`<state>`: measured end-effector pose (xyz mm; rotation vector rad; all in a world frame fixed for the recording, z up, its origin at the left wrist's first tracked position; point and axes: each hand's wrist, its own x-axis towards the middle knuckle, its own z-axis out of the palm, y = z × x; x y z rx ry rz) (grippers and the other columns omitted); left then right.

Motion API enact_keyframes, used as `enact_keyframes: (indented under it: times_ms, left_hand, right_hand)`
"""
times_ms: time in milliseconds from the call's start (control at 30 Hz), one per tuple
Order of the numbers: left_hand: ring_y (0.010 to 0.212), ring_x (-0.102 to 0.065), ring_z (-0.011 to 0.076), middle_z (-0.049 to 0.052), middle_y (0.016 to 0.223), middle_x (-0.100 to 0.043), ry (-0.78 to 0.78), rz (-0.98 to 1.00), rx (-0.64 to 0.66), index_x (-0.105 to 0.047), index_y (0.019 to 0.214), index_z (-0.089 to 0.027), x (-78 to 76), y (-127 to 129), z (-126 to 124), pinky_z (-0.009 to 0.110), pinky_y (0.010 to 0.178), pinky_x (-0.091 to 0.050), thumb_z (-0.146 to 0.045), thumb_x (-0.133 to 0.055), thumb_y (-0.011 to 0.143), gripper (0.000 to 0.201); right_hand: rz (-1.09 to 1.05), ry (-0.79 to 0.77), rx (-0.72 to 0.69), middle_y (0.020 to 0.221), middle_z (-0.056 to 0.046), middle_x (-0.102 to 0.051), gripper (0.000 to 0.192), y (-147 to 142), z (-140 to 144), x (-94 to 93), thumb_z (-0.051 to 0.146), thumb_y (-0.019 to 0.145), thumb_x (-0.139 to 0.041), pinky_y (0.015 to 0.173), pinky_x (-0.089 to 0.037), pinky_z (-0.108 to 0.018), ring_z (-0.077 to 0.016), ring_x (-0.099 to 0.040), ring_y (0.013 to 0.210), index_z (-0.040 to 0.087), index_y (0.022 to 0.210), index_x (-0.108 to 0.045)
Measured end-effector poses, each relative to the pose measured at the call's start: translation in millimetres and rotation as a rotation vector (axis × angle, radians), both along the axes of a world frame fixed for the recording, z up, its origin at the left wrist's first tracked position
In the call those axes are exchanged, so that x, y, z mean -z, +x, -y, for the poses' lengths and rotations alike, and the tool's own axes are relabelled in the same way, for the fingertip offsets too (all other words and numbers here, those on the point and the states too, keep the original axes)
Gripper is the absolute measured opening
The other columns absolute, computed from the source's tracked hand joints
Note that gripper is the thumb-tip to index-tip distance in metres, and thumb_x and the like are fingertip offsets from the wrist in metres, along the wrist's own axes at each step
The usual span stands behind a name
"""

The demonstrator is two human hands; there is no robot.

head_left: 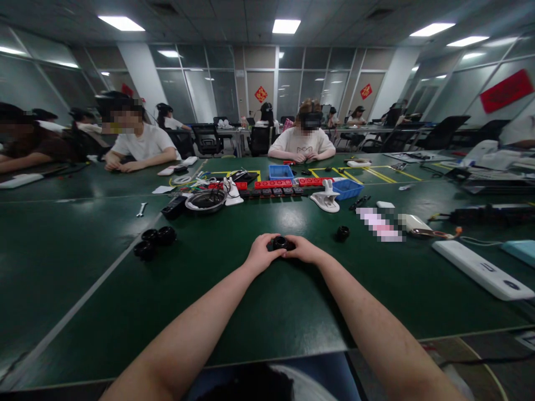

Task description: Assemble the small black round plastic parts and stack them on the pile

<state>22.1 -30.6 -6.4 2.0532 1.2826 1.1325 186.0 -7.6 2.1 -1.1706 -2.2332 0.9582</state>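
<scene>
Two bare hands meet over a small black wheel (281, 243) on a green table (259, 312): the left hand (262, 253) cups its left side, the right hand (305, 250) closes on its right side, fingers of both curled tight around it. The wheel sits at the table's middle, just off or on the surface; which cannot be told. Three more black wheels (154, 241) lie clustered well to the left, another black part (343, 233) near on the right. Farther off lie a wrench (141, 209), a metal bowl (205, 201), red blocks (273, 184) and blue bins (346, 189). A white power strip (480, 269) lies far right. Seated people (301, 142) work across the table.
</scene>
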Motion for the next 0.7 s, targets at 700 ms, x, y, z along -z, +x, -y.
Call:
enact_keyframes:
  times_ms: [700]
  left_hand:
    - [0.078, -0.054, 0.0168, 0.004, 0.093, -0.056, -0.079, 0.010, 0.066, -0.056, 0.098, -0.019, -3.9, -10, -2, 0.028, 0.067, -0.043, -0.024, -0.066, 0.060, 0.040]
  right_hand:
    - [-0.107, -0.069, -0.098, 0.096, -0.002, -0.059, 0.042, -3, 7, -4.2, 0.018, 0.064, -0.059, 0.076, -0.040, -0.028, -0.0158, -0.054, 0.085, 0.016, 0.105, -0.050]
